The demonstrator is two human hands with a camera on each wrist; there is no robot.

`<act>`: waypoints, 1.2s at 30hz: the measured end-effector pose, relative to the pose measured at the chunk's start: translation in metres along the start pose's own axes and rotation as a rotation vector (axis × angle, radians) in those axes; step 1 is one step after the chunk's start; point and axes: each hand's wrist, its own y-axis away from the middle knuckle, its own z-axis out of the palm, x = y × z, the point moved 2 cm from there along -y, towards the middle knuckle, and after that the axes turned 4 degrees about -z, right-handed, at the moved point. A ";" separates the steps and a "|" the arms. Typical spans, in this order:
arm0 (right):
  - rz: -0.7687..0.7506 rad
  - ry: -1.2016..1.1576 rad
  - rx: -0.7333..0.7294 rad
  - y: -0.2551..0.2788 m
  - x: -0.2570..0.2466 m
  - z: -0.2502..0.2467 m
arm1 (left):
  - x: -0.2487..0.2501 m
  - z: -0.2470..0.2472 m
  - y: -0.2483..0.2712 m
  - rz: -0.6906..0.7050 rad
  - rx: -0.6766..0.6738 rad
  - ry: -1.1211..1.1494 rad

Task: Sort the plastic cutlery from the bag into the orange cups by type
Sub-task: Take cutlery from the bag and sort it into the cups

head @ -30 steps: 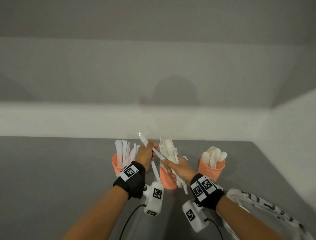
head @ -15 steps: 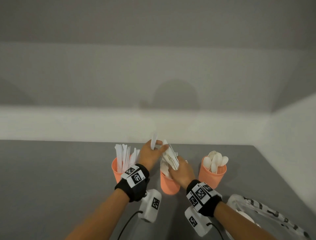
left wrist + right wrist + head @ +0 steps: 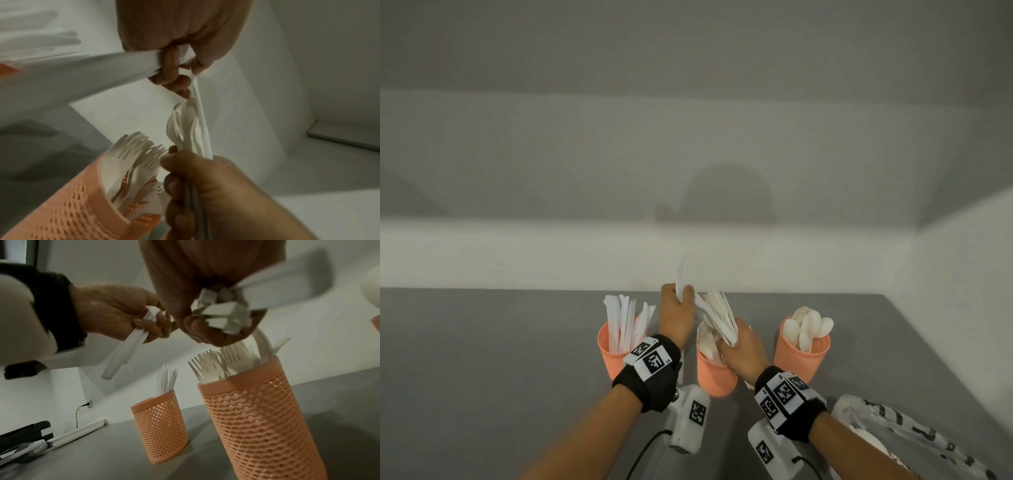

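centrally, above the middle of three orange perforated plastic cups, a fanned bundle of white plastic cutlery [image 3: 717,317] is clamped in the curled fingers of the right hand [image 3: 743,349], its handle ends shown sticking out of the fist in the right wrist view. just beside it, a single white plastic knife [image 3: 681,279] is pinched upright between the thumb and fingers of the left hand [image 3: 676,317], its tip raised over the rear edge of the grey worktop [image 3: 482,359]. the middle orange cup [image 3: 714,377] is filled with white plastic forks [image 3: 218,363], tines up, and is partly hidden behind the right hand in the head view. the left orange cup [image 3: 609,353] is packed with upright white plastic knives [image 3: 625,322], and the right orange cup [image 3: 799,359], nearest the right edge of the worktop, is filled with white plastic spoons [image 3: 806,329], bowls up. the three cups are stood in a row, apart from one another, towards the rear of the worktop. a crumpled clear plastic bag with black printing [image 3: 914,431] is laid at the near right corner, beside the right forearm.
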 end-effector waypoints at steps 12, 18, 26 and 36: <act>0.001 0.023 -0.007 0.002 -0.004 0.004 | 0.002 -0.005 0.001 -0.075 0.065 0.205; -0.011 0.093 0.064 0.003 -0.001 -0.005 | 0.008 -0.023 -0.010 -0.159 0.144 0.316; -0.194 0.345 0.000 0.012 -0.021 0.000 | -0.013 -0.001 0.021 -0.323 -0.229 0.084; -0.129 0.058 -0.158 0.013 -0.020 -0.003 | -0.006 -0.001 0.022 -0.247 -0.256 0.116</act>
